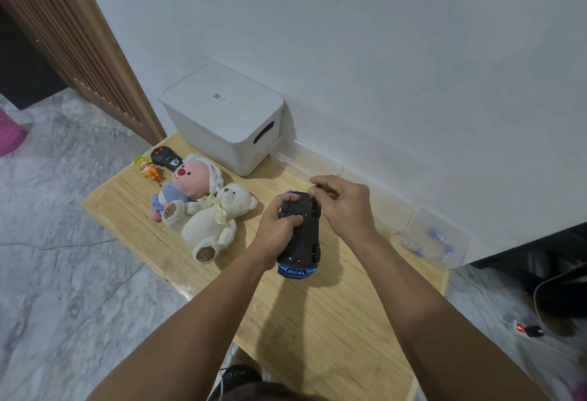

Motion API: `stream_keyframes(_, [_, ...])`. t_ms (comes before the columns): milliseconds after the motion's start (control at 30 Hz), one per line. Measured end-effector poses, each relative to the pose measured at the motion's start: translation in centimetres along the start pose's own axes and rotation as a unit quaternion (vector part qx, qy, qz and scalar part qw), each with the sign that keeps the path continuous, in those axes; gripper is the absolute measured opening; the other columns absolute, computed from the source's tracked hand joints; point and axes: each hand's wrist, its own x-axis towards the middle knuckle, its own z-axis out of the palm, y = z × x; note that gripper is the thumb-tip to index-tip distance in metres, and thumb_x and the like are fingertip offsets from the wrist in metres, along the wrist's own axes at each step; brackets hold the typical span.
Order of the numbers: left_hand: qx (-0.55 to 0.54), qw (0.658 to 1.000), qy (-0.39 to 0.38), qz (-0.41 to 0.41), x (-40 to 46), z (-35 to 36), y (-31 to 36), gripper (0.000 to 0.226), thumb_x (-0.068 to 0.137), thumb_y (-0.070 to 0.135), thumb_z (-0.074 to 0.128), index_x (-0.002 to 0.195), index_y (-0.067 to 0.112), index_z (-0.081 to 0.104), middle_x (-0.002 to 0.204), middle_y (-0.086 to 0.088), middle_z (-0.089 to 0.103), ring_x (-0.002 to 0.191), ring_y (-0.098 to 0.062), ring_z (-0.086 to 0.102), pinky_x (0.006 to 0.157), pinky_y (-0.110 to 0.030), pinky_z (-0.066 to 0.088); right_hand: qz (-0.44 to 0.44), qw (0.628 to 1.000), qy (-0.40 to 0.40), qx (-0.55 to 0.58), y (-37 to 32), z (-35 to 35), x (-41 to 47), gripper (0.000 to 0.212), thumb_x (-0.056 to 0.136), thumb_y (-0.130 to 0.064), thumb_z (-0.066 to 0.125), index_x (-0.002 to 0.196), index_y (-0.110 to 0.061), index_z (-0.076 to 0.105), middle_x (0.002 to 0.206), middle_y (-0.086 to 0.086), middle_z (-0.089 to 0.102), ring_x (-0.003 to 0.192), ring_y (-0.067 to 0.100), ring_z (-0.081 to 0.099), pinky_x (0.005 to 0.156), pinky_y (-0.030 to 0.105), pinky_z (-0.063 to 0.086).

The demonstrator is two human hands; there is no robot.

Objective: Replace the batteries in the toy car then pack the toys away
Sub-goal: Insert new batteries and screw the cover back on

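Note:
A blue toy car (301,241) lies upside down on the wooden table (333,321), its black underside facing up. My left hand (278,226) grips the car's left side, thumb pressed on the underside. My right hand (341,202) hovers at the car's far end with fingers pinched on something small and thin; what it is I cannot tell. A white lidded storage box (227,117) stands at the back against the wall. A clear container (436,241) at the right holds several blue and white batteries.
Left of the car lie a white teddy bear (209,222), a pink plush (187,183), a small orange doll (147,168) and a black remote control (165,156). A clear empty tray (309,162) sits by the wall. Marble floor surrounds the table; cables lie at right.

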Motion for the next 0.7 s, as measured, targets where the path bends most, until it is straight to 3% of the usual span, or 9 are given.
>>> stream_keyframes(100, [0.003,1.0,-0.003,0.002,0.15,0.07,0.2,0.035,0.089,-0.001,0.054,0.114,0.023,0.059,0.103,-0.006,0.061,0.075,-0.021,0.063,0.053,-0.026,0.053,-0.011,1.0,-0.008,-0.005,0.35,0.05,-0.14,0.029,0.088,0.001,0.06,0.112,-0.011,0.072,0.093,-0.004,0.071,0.087,0.01,0.07,0.087,0.032,0.057])
stream_keyframes(200, [0.005,1.0,-0.002,0.006,0.1,0.13,0.16,0.034,0.088,-0.001,0.054,0.112,0.023,0.059,0.104,-0.005,0.061,0.076,-0.02,0.063,0.052,-0.025,0.052,0.0,1.0,-0.009,0.016,0.42,0.12,-0.03,0.027,0.089,0.002,0.058,0.108,-0.01,0.073,0.087,-0.001,0.072,0.082,0.017,0.072,0.083,0.04,0.059])
stream_keyframes(333, [0.002,1.0,0.0,-0.001,0.05,0.01,-0.03,0.035,0.089,-0.001,0.054,0.113,0.023,0.059,0.102,-0.005,0.06,0.075,-0.02,0.062,0.05,-0.024,0.051,-0.016,1.0,0.0,0.0,0.2,-0.14,0.13,0.018,0.083,-0.005,0.071,0.099,-0.012,0.075,0.077,-0.002,0.07,0.076,0.015,0.069,0.072,0.021,0.057])
stream_keyframes(500, [-0.001,1.0,-0.001,0.003,0.1,0.04,-0.06,0.034,0.088,-0.001,0.055,0.112,0.023,0.059,0.105,-0.006,0.061,0.077,-0.021,0.063,0.053,-0.025,0.052,-0.023,1.0,0.005,-0.008,0.15,0.04,0.2,0.012,0.08,-0.009,0.075,0.092,-0.012,0.075,0.079,-0.006,0.069,0.068,-0.006,0.062,0.068,0.009,0.05])
stream_keyframes(600, [0.001,1.0,-0.001,0.008,0.23,0.07,-0.15,0.034,0.088,-0.001,0.055,0.11,0.024,0.06,0.109,-0.007,0.061,0.082,-0.023,0.063,0.058,-0.029,0.054,0.002,1.0,-0.003,0.011,0.08,0.12,0.26,0.009,0.081,-0.01,0.074,0.087,-0.014,0.069,0.079,-0.003,0.07,0.074,0.004,0.068,0.073,0.025,0.058])
stream_keyframes(700, [0.003,1.0,-0.006,0.008,0.15,0.18,-0.13,0.034,0.088,-0.001,0.055,0.11,0.024,0.06,0.107,-0.008,0.061,0.08,-0.023,0.062,0.059,-0.029,0.054,0.016,0.999,-0.014,0.028,0.04,-0.08,0.42,0.019,0.082,-0.009,0.073,0.095,-0.022,0.068,0.075,0.005,0.07,0.07,0.02,0.071,0.07,0.04,0.061])
